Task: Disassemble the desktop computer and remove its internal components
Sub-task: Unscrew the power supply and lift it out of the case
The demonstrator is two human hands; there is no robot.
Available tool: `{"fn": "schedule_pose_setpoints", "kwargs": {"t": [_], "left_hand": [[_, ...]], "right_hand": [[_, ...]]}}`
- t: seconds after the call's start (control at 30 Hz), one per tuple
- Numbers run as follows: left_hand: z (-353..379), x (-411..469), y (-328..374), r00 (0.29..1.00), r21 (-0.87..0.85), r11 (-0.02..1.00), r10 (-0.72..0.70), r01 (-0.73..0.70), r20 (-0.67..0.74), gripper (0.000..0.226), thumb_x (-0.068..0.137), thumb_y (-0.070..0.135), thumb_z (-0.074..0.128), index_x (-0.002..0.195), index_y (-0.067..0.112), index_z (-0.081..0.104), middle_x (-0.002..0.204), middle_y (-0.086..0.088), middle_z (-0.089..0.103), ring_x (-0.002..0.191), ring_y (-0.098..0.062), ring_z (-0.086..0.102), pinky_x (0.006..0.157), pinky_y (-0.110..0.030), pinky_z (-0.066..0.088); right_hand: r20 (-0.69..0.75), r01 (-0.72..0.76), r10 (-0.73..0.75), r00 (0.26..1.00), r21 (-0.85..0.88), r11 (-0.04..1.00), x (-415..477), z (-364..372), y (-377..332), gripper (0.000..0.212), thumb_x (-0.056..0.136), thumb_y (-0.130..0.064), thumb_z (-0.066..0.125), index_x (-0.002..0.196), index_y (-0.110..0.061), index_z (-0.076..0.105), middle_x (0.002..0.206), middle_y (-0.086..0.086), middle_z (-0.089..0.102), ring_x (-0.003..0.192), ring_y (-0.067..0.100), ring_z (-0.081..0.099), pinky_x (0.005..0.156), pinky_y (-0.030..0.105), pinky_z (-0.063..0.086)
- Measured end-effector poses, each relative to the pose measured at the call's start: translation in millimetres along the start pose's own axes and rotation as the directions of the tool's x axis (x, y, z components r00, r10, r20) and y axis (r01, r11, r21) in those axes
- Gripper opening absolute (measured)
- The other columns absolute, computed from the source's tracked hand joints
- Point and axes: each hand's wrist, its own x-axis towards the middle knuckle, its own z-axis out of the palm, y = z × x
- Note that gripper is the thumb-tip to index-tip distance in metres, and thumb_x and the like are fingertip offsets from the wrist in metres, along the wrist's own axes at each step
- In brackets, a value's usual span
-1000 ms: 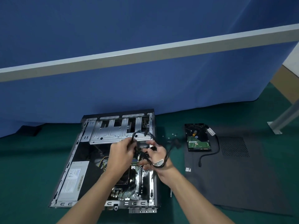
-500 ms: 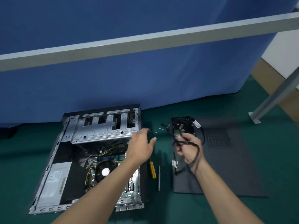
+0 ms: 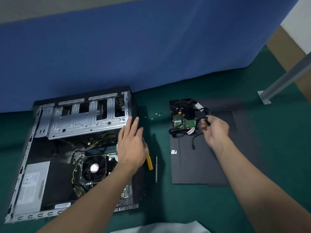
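Observation:
The open desktop case [image 3: 50, 145] lies on its side at the left, showing the silver drive cage [image 3: 84, 118], the CPU fan [image 3: 94, 168] and the power supply [image 3: 32, 185]. My left hand [image 3: 132, 143] hovers over the case's right edge with straight, spread fingers and holds nothing. My right hand [image 3: 214, 130] hangs above the black side panel [image 3: 202, 162] and pinches a black cable [image 3: 201, 122] whose loops trail down onto the panel. A hard drive [image 3: 183, 115] lies on the panel's far end, with cables draped over it.
A yellow-handled screwdriver [image 3: 149, 163] and a thin metal tool [image 3: 156, 169] lie on the green mat between case and panel. Several small screws [image 3: 156, 114] sit near the blue partition. A metal post foot [image 3: 264, 96] stands at the far right.
My right hand has carried the black cables out of the case to the right, over the side panel beside the hard drive. My left hand let go and opened over the case's edge.

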Motion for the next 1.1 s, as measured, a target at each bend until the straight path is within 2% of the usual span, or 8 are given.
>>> {"fn": "schedule_pose_setpoints", "kwargs": {"t": [0.23, 0.37, 0.43, 0.5, 0.6, 0.73, 0.87, 1.1], "left_hand": [[-1.6, 0.4, 1.5, 1.0, -0.018, 1.0, -0.023, 0.023, 0.017, 0.04, 0.085, 0.019, 0.056, 0.124, 0.013, 0.062, 0.159, -0.003, 0.025, 0.15, -0.02, -0.004, 0.121, -0.041, 0.01], [-2.8, 0.1, 2.3, 0.999, -0.026, 0.999, -0.029, 0.03, 0.018, 0.037, 0.084, 0.017, 0.056, 0.119, 0.013, 0.065, 0.158, -0.003, 0.028, 0.15, -0.021, -0.003, 0.121, -0.04, 0.009], [-3.3, -0.1, 2.3, 0.999, -0.038, 0.999, -0.029, 0.029, 0.014, 0.035, 0.084, 0.017, 0.057, 0.117, 0.013, 0.067, 0.157, -0.003, 0.029, 0.15, -0.021, -0.002, 0.121, -0.04, 0.009], [-3.5, -0.3, 2.3, 1.0, -0.05, 0.998, -0.029, 0.03, 0.011, 0.034, 0.084, 0.017, 0.057, 0.116, 0.012, 0.068, 0.157, -0.003, 0.031, 0.15, -0.021, -0.001, 0.121, -0.04, 0.009], [-3.9, -0.2, 2.8, 0.999, -0.066, 0.997, -0.031, 0.032, 0.014, 0.034, 0.083, 0.016, 0.058, 0.114, 0.012, 0.069, 0.156, -0.003, 0.032, 0.15, -0.021, 0.0, 0.121, -0.04, 0.01], [-3.3, -0.1, 2.8, 1.0, -0.078, 0.997, -0.029, 0.03, 0.006, 0.03, 0.082, 0.014, 0.059, 0.109, 0.011, 0.071, 0.154, -0.004, 0.035, 0.15, -0.022, 0.002, 0.12, -0.042, 0.013], [-3.0, -0.2, 3.5, 1.0, -0.088, 0.996, -0.027, 0.026, -0.011, 0.026, 0.08, 0.012, 0.059, 0.102, 0.009, 0.072, 0.152, -0.006, 0.039, 0.15, -0.023, 0.006, 0.12, -0.041, 0.014], [-2.4, -0.4, 2.3, 0.999, -0.093, 0.995, -0.032, 0.031, -0.013, 0.025, 0.079, 0.013, 0.056, 0.097, 0.01, 0.073, 0.153, -0.004, 0.038, 0.15, -0.022, 0.005, 0.119, -0.04, 0.014]], "right_hand": [[0.055, -0.033, 0.034, 0.998, -0.017, 0.999, 31.2, 22.2, -15.8, 0.018, 0.096, 0.005, 0.038, 0.089, -0.004, 0.053, 0.07, 0.012, 0.052, 0.049, 0.013, 0.044, 0.038, 0.019, 0.034], [-0.012, 0.061, -0.068, 0.998, -0.29, 0.955, 53.9, 20.7, -8.0, 0.038, 0.096, 0.002, 0.046, 0.131, -0.01, 0.045, 0.083, 0.006, 0.058, 0.055, 0.013, 0.05, 0.049, 0.023, 0.044], [0.003, 0.123, -0.15, 0.989, -0.588, 0.799, 63.2, 13.8, -0.9, 0.06, 0.093, -0.004, 0.052, 0.147, -0.016, 0.028, 0.114, 0.016, 0.059, 0.073, 0.022, 0.062, 0.066, 0.031, 0.056], [0.06, 0.21, -0.282, 0.958, -0.814, 0.542, 65.2, 7.2, 7.7, 0.08, 0.088, -0.007, 0.056, 0.152, -0.024, 0.01, 0.148, 0.018, 0.029, 0.102, 0.036, 0.059, 0.088, 0.04, 0.052], [0.2, 0.322, -0.487, 0.851, -0.929, 0.182, 51.4, 3.9, 27.3, 0.088, 0.081, -0.005, 0.059, 0.149, -0.028, 0.008, 0.152, 0.019, 0.006, 0.107, 0.045, 0.046, 0.088, 0.043, 0.044], [0.426, 0.465, -0.633, 0.646, -0.878, -0.116, 15.0, 5.9, 62.8, 0.065, 0.075, -0.003, 0.06, 0.136, -0.002, 0.036, 0.141, 0.027, 0.029, 0.11, 0.042, 0.039, 0.09, 0.044, 0.039], [0.756, 0.755, -0.423, 0.5, -0.619, -0.214, -35.5, 18.7, 113.8, 0.028, 0.079, -0.003, 0.061, 0.107, -0.002, 0.061, 0.107, 0.018, 0.058, 0.097, 0.037, 0.053, 0.079, 0.043, 0.048], [0.648, 0.641, 0.039, 0.761, -0.741, -0.2, -63.0, 40.3, 175.6, 0.021, 0.09, -0.019, 0.051, 0.11, -0.014, 0.051, 0.109, 0.01, 0.059, 0.101, 0.031, 0.058, 0.072, 0.038, 0.046]]}}
